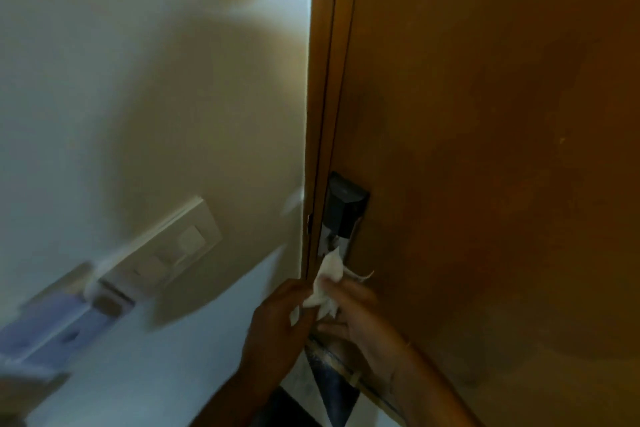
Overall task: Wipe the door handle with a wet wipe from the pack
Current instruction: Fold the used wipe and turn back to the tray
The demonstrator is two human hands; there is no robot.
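Note:
A white wet wipe (327, 282) is bunched between my two hands, just below the dark lock body (344, 204) on the brown wooden door (485, 149). My left hand (280, 326) grips the wipe from the left, my right hand (360, 312) from the right. The handle lever itself is hidden behind the wipe and my hands. Only a pale metal plate (329, 239) shows under the lock body. No wipe pack is in view.
A white switch plate (173, 246) sits on the pale wall (138, 80) left of the door frame (325, 114). A blurred blue and white fixture (59, 329) is at lower left. A dark patterned cloth (334, 388) hangs below my hands.

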